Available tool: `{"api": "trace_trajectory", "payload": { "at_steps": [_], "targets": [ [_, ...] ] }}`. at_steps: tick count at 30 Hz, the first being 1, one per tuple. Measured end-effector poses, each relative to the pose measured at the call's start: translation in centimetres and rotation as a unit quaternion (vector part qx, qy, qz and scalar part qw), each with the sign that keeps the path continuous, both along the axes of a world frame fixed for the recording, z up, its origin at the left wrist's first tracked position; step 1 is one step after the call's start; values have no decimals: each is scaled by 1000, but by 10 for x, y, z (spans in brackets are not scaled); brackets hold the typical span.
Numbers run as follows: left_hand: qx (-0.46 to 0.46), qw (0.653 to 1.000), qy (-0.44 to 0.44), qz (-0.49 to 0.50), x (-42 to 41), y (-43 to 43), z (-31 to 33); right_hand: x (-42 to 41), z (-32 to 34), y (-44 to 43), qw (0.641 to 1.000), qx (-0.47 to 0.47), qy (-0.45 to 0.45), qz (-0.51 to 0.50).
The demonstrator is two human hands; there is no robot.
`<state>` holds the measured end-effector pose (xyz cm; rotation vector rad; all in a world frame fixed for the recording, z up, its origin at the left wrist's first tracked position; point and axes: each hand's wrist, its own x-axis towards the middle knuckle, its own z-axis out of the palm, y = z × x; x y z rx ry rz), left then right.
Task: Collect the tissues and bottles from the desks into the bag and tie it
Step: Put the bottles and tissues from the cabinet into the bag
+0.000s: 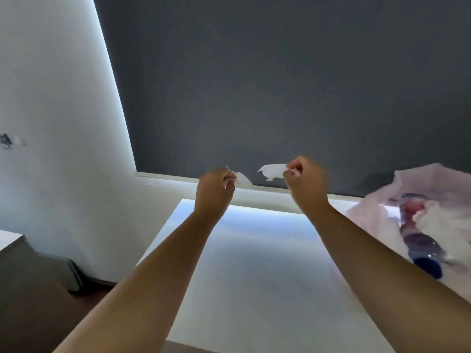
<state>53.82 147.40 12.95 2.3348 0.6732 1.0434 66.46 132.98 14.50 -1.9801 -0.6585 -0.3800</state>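
Now both hands are raised at the middle of the frame, each pinching a scrap of tissue — the left hand [215,186] closed on one tissue piece [243,178], the right hand [304,178] on another [272,171]. At the right edge lies the bag [430,184], a bottle [418,230] inside. Better to carry both scraps over its open mouth before releasing — they are light and drift.

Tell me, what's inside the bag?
Through the thin bag a bottle shows, lying down with a red label and dark cap, with white tissue beside it. Whatever lies deeper or past the picture's right edge can't be seen.
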Motion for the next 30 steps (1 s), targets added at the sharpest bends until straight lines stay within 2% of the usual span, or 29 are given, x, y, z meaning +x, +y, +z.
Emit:
{"api": "trace_trajectory", "payload": {
  "at_steps": [3,5,10,12,13,15,16,20,22,24,25,27,28,30],
  "targets": [
    [16,995,-83,-60,26,-63,36,7,45,-66,993,77,-57,-73],
    [49,988,-93,-116,44,-110,50,10,63,-114,984,108,-78,-117],
    [74,958,-72,-269,84,-216,55,18,62,-226,971,55,-40,-228],
    [106,950,28,-292,97,-243,44,26,45,-249,974,-17,13,-225],
    [138,942,97,-291,102,-253,37,30,35,-258,970,-112,42,-211],
    [192,917,202,-286,109,-269,25,37,17,-275,929,-317,80,-174],
    [199,911,217,-288,111,-271,22,38,15,-282,917,-351,74,-176],
    [168,942,128,-260,115,-269,28,39,33,-308,930,-237,-12,-281],
    [143,958,113,-220,117,-263,29,50,37,-315,930,-205,21,-303],
    [125,964,149,-179,120,-259,23,65,33,-321,938,-153,79,-300],
    [91,967,171,-166,121,-258,18,71,29,-323,944,-110,109,-290],
    [-68,965,197,-156,121,-254,4,80,17,-330,944,23,191,-269],
    [-184,950,201,-154,119,-252,-3,81,13,-333,925,96,259,-262],
    [-408,872,203,-177,115,-247,-18,80,2,-337,873,161,403,-222]
  ]
}}
